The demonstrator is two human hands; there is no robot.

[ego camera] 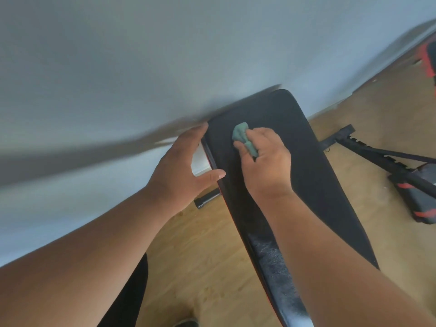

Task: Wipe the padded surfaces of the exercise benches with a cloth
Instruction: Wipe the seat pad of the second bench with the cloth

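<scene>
The step in hand is the wiping of one bench pad. The black bench pad [306,161] runs from the middle of the frame down toward the lower centre, and its far end is against the pale wall [118,67] in the upper half. The right hand [264,161] is on the upper part of this pad, and its fingers are curled around a bunched green cloth [244,138], which it presses on the padding. The left hand [181,168] is at the left edge of the pad, fingers almost straight and spread, the thumb touching the pad edge; it holds nothing and seems only to steady the bench.

Lower in the frame the pad shows a pale, dusty-looking patch [273,260], so I judge that this part is not clean yet. The next move probably calls for drawing the cloth down along the pad toward that patch, with even pressure and the cloth flat enough to cover the width.

At the right edge lies another black and red piece of equipment [422,204] on the wooden floor [200,244]; it may need wiping later.
</scene>
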